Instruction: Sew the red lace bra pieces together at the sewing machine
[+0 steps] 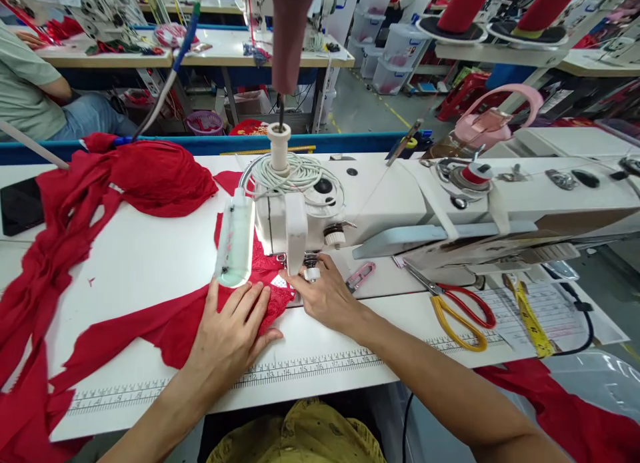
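My left hand (233,323) lies flat with fingers spread on red fabric (170,316) that has a lace part (277,310). Its fingertips reach the lower end of a clear, pale green plate (236,240) on the sewing machine (385,193). My right hand (327,296) is at the presser foot area, fingers bent around a small white knob (312,274). One fingertip meets the edge of the lace beside a small white patterned patch (280,282). The other tips are partly hidden behind the machine parts, so what they grip does not show.
Scissors (457,310) with red and yellow handles and a pink thread snipper (360,276) lie right of my hands. A yellow tape measure (531,320) rests on a printed sheet (560,316). Bunched red fabric (155,176) and a dark phone (21,206) are left. Another person (45,90) sits beyond.
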